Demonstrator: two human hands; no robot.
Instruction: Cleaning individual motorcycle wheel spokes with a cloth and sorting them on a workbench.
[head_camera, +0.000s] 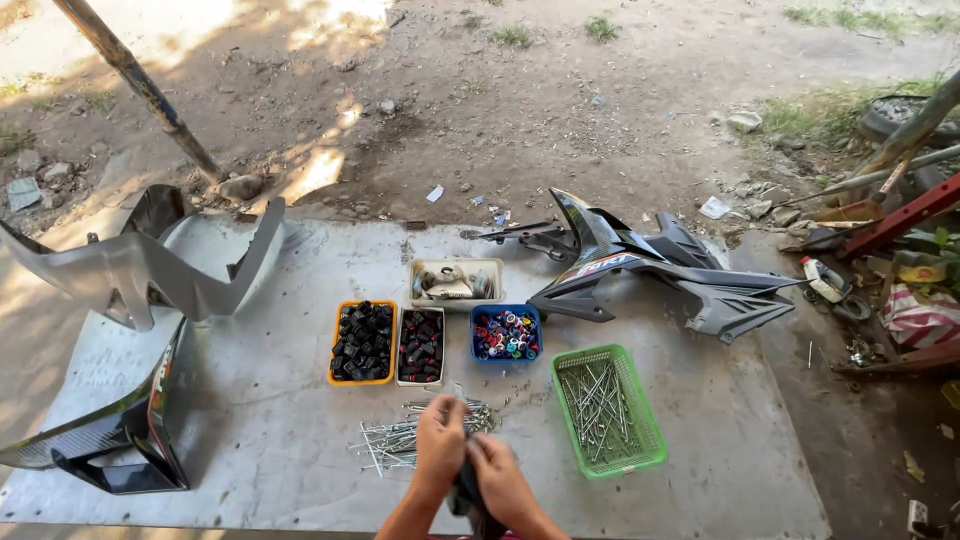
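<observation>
A concrete slab (300, 470) carries everything, with bare dirt ground (520, 110) beyond its far edge. Grey and black motorcycle body panels lie at the left (140, 275) and far right (650, 270), leaving open slab along the near edge and at the near right corner.

A green mesh basket (608, 408) holds long metal spokes. An orange tray (363, 343) is full of small black parts; just beside it a narrow white tray (421, 346) holds black and red pieces. A blue tub (506, 333) holds mixed coloured bits, and behind it a cream tub (456, 281) holds pale, crumpled items.

A loose pile of spokes (405, 440) lies on the slab just ahead of the hands. The left hand (441, 447) and right hand (500, 478) are closed together around a dark object (467, 492), held above the slab's near edge; what it is cannot be told.
</observation>
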